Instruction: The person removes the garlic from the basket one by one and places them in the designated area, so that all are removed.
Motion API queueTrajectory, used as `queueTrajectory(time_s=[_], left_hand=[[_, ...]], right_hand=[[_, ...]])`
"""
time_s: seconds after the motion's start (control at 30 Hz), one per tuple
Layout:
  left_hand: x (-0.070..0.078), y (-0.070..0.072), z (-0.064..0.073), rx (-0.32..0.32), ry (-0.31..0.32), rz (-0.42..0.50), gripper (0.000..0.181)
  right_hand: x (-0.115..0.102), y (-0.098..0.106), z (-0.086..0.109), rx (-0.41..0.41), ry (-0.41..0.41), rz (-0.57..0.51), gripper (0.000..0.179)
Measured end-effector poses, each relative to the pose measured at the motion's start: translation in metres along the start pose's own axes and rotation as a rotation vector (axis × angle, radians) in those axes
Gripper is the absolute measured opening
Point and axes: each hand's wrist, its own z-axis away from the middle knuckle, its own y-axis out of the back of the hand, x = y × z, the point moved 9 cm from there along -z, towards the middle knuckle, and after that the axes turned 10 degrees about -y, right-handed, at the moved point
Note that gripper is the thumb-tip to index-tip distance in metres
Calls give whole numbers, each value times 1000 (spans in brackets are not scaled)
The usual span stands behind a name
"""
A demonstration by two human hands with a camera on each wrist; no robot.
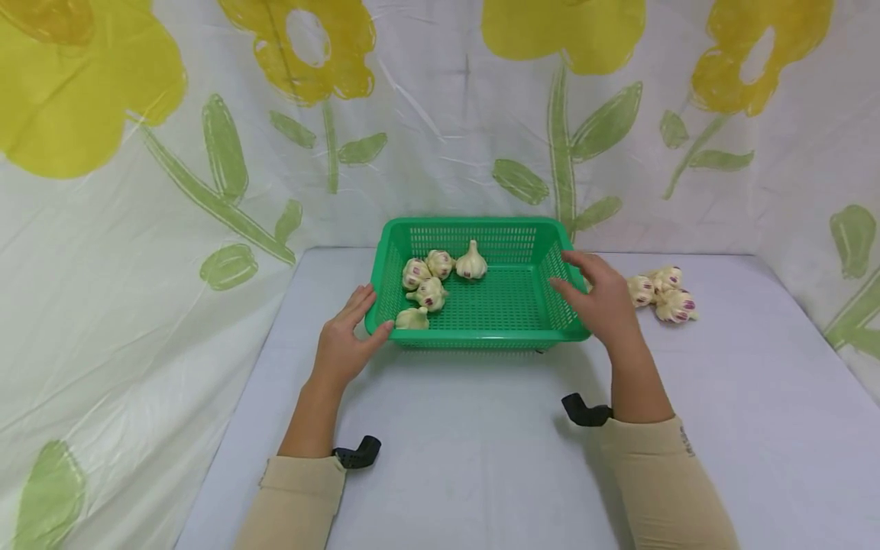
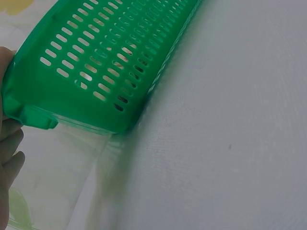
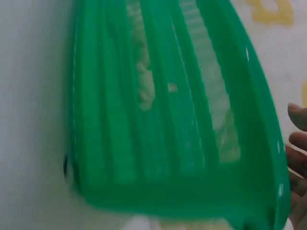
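A green plastic basket (image 1: pixel 481 334) with slotted walls stands at the far side of the table. Several garlic bulbs (image 1: pixel 429 294) lie in its left half, and one bulb (image 1: pixel 471 263) sits upright near the back wall. At the left front corner my left hand (image 1: pixel 344 344) grips the basket's rim, thumb near the front edge and fingers along the outer side. My right hand (image 1: pixel 605 302) is at the right end, thumb and fingers spread apart beside the rim. In the right wrist view, its fingers (image 3: pixel 297 160) show just past the basket's long edge.
More garlic bulbs (image 1: pixel 674 304) lie clustered on the table right of the basket, partly behind my right hand. A white cloth covers the table (image 1: pixel 474 443). Behind it hangs a flower-printed sheet (image 1: pixel 440 153). Each wrist carries a black camera mount (image 1: pixel 360 453).
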Motion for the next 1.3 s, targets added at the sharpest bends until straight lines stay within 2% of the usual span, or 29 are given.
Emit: queueTrajectory(time_s=[0.1, 0.23, 0.33, 0.47, 0.63, 0.8, 1.0, 1.3], left_hand=[[0, 0, 0, 3, -2, -1, 63], [0, 0, -1, 3, -2, 0, 63], [-2, -1, 0, -2, 5, 0, 63], [-3, -3, 0, -13, 17, -2, 63], [-2, -3, 1, -23, 26, -7, 63], [-2, -3, 0, -17, 14, -13, 63], [-1, -2, 0, -16, 6, -10, 63], [0, 0, 0, -9, 3, -14, 62]], right_hand=[[-34, -27, 1, -78, 124, 24, 52], [-68, -66, 4, -220, 204, -17, 51], [-90, -93, 7, -343, 253, -90, 48], [-111, -125, 10, -501, 281, -156, 45], [-128, -158, 10, -635, 270, -171, 41], [-138, -181, 8, -697, 227, -124, 37], [-138, -201, 6, -739, 184, -36, 36], [-133, -214, 0, -723, 191, 113, 40]])
